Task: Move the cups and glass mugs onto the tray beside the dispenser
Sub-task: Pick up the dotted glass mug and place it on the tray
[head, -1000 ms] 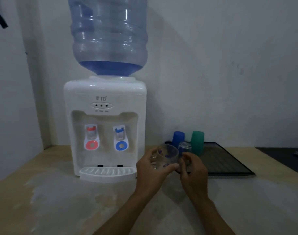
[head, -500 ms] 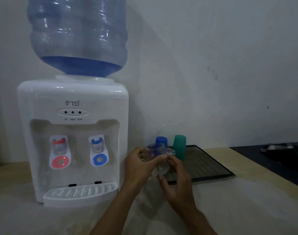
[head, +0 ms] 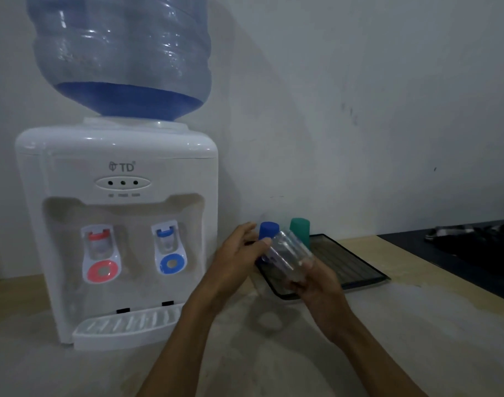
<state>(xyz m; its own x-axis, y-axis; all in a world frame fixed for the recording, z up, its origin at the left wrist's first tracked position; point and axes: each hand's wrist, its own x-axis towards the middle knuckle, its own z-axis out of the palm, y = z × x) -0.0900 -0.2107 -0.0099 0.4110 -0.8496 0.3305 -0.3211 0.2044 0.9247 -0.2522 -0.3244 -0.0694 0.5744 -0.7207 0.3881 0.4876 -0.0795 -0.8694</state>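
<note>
Over the tray's (head: 356, 267) near corner, a glass mug (head: 288, 255) tilted in the right hand's (head: 316, 285) closed grip. Left hand (head: 236, 262) fingers spread, just touching its rim. Blue cup (head: 268, 230) and green cup (head: 300, 228) upended behind, beside the dispenser (head: 116, 224).

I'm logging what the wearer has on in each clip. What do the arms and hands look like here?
Both forearms are bare to the bottom edge of the frame, with no sleeves showing. The left hand and right hand wear no gloves, and no watch, ring or bracelet is visible.
</note>
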